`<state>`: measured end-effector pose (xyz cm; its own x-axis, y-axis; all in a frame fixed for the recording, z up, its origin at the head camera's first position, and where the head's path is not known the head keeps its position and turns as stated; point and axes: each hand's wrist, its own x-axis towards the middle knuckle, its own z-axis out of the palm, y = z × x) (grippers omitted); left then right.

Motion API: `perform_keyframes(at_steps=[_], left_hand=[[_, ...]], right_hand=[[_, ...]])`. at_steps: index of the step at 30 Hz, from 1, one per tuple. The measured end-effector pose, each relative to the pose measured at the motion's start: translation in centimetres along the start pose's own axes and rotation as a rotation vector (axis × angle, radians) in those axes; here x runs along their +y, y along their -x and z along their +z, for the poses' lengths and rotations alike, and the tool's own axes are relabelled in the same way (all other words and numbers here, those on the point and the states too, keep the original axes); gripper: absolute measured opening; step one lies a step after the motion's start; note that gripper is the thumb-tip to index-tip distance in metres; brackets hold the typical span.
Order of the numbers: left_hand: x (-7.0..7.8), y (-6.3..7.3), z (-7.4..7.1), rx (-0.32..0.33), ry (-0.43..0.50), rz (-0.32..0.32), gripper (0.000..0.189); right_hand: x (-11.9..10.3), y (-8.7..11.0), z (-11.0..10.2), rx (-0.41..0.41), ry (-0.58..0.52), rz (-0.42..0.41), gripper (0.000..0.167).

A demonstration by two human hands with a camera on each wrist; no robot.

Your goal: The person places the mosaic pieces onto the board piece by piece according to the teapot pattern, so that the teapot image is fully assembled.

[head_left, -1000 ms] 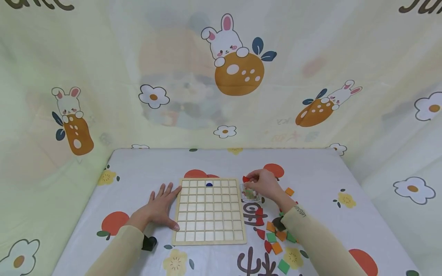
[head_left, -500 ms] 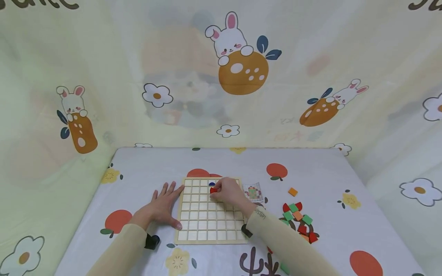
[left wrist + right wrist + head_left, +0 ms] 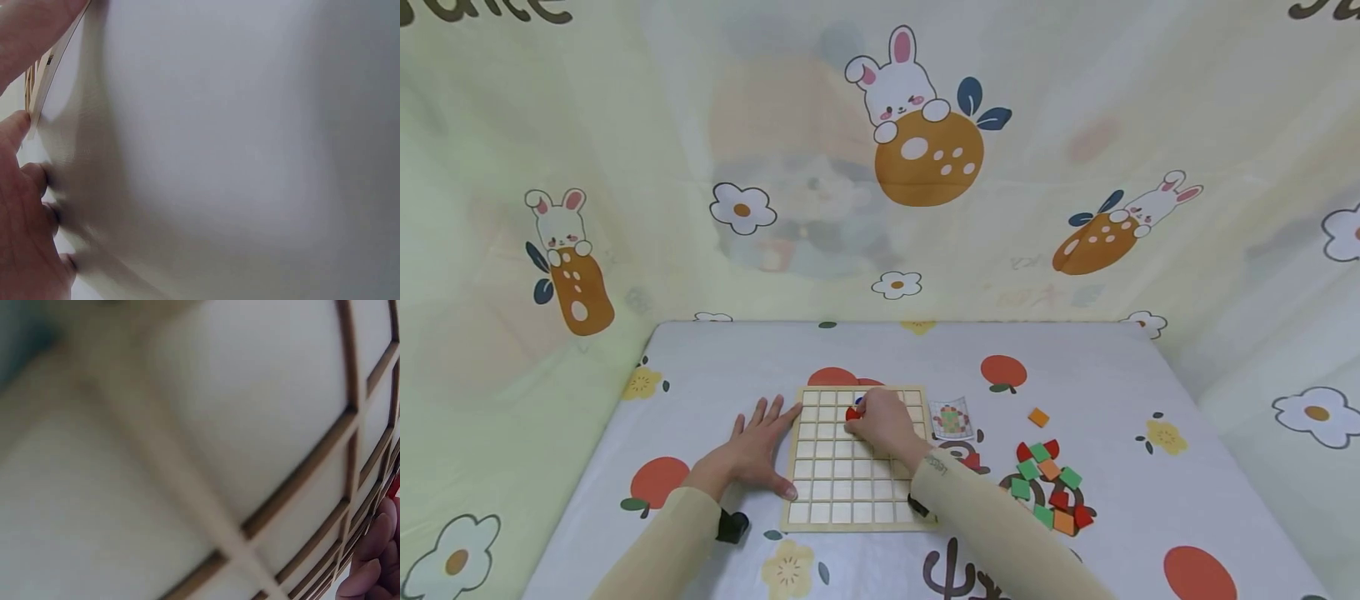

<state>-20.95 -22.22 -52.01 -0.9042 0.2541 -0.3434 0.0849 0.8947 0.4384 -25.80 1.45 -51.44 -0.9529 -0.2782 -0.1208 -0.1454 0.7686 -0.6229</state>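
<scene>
My right hand [image 3: 886,427] has the flat red piece [image 3: 852,413] pinched at the fingertips — it sticks out to their left, at the pale wooden square grid board [image 3: 824,491], below and slightly left of the dark blue piece [image 3: 859,402]. Exact cell: can't tell. My left hand [image 3: 751,455] is spread wide, index finger and thumb at the board's left edge. Versus half a second ago: red piece and right hand shifted left — left hand unchanged.

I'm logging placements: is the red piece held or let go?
Held: the right hand pinches the red piece at the board; whether it touches down is unclear.
</scene>
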Motion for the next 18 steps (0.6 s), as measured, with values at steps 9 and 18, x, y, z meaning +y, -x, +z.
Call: perform_keyframes(at_steps=[9, 18], left_hand=[[0.04, -0.04, 0.05, -0.008, 0.006, 0.016, 0.134], [0.00, 0.14, -0.23, -0.003, 0.007, 0.016, 0.134]], right_hand=[[-0.73, -0.13, 0.31, 0.014, 0.048, 0.029, 0.065], [-1.08, -0.23, -0.13, -0.004, 0.028, -0.023, 0.021]])
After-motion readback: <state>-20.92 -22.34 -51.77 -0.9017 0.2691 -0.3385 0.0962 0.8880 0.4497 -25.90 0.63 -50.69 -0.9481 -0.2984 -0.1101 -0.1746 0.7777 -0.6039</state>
